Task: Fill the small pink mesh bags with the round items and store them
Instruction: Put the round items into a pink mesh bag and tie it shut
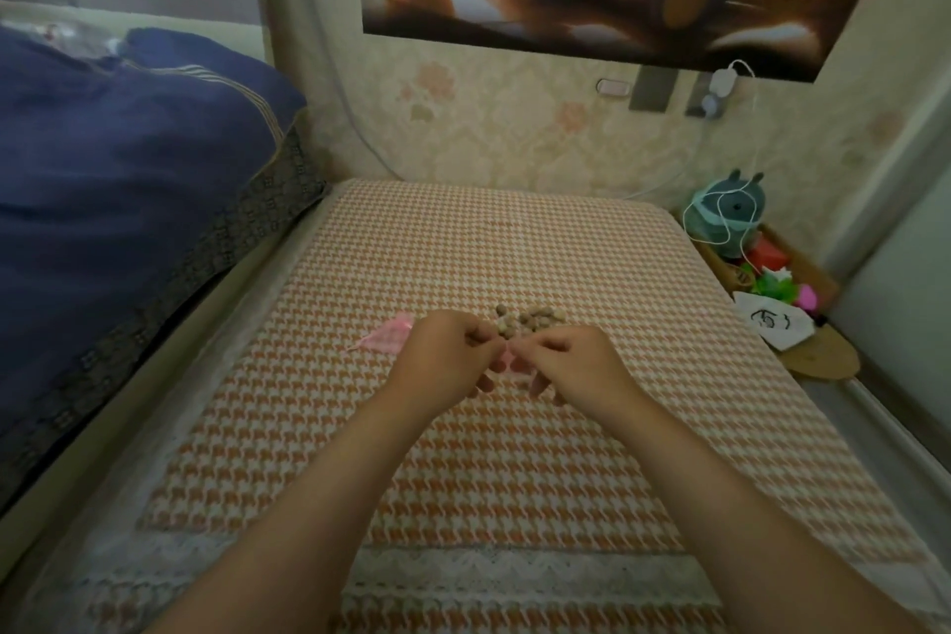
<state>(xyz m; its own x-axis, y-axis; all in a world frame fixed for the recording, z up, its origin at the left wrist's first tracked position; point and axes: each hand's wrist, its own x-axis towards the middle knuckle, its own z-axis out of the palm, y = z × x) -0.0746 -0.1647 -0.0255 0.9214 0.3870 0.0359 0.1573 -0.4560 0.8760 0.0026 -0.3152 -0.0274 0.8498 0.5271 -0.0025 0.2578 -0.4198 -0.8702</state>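
Note:
A small pile of brownish round items [530,318] lies on the orange houndstooth cloth [463,479] just beyond my hands. My left hand [453,350] and my right hand [566,361] meet in front of the pile, both pinching a small pink mesh bag [509,359] between them; only a sliver of the bag shows between the fingers. More pink mesh bags [389,335] lie flat on the cloth to the left of my left hand.
A blue quilt [118,180] is piled on the bed at the left. At the right edge stand a teal plush toy [725,216], a box of colourful things [777,273], a white pouch [769,322] and a white cable. The wall is behind.

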